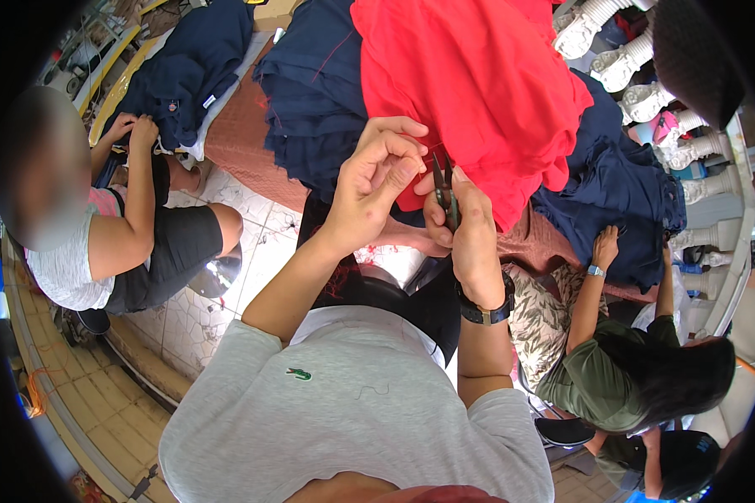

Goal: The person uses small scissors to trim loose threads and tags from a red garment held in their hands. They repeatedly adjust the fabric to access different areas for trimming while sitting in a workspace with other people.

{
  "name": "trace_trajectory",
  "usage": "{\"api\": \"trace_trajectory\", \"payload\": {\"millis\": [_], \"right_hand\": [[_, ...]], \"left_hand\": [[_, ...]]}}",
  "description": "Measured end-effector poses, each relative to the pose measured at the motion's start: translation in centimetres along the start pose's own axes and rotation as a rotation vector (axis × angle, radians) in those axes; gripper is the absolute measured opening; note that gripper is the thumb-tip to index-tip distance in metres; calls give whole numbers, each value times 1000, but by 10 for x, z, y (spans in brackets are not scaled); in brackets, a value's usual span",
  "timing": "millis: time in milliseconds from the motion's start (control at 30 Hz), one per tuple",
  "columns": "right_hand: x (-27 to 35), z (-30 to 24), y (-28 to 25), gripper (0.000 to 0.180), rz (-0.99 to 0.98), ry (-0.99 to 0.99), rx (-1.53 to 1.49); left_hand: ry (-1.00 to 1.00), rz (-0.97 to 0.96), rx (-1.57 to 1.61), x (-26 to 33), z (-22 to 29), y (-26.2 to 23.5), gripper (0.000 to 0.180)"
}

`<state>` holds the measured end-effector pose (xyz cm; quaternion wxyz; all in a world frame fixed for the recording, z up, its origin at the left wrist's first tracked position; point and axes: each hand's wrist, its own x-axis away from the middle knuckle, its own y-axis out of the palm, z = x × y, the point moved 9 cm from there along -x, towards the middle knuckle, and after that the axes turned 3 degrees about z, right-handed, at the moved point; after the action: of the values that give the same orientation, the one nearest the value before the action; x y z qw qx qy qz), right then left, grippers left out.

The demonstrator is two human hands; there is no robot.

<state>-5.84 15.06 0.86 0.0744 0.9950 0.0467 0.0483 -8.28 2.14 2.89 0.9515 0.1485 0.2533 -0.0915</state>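
My right hand (471, 235) is wrapped round a pair of dark thread snips (445, 193), its blades pointing up and away from me. Close beside it on the left, my left hand (369, 186) is raised with thumb and fingertips pinched together; whatever is between them is too small to make out. Just beyond both hands a bright red cloth (470, 92) spreads over the pile, its near edge hanging down behind the snips. Under and left of it lies a thick stack of navy cloth (315, 109) with a loose red thread on top.
A brown-covered table (239, 138) carries the cloth. More navy garments (604, 193) lie at the right, where a co-worker in green (600, 377) handles them. Another seated person (130, 226) works on navy cloth (180, 75) at the left. A white balustrade (705, 151) borders the far right.
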Motion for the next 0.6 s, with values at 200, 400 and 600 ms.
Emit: {"api": "trace_trajectory", "payload": {"millis": [200, 400, 600], "right_hand": [[-2, -3, 10, 46, -9, 104, -138], [-10, 6, 9, 42, -38, 155, -354], [-13, 9, 8, 39, -55, 171, -381]], "left_hand": [[-40, -31, 68, 1, 2, 4, 13], [-30, -62, 77, 3, 0, 5, 15], [-20, -82, 70, 3, 0, 6, 14]]}}
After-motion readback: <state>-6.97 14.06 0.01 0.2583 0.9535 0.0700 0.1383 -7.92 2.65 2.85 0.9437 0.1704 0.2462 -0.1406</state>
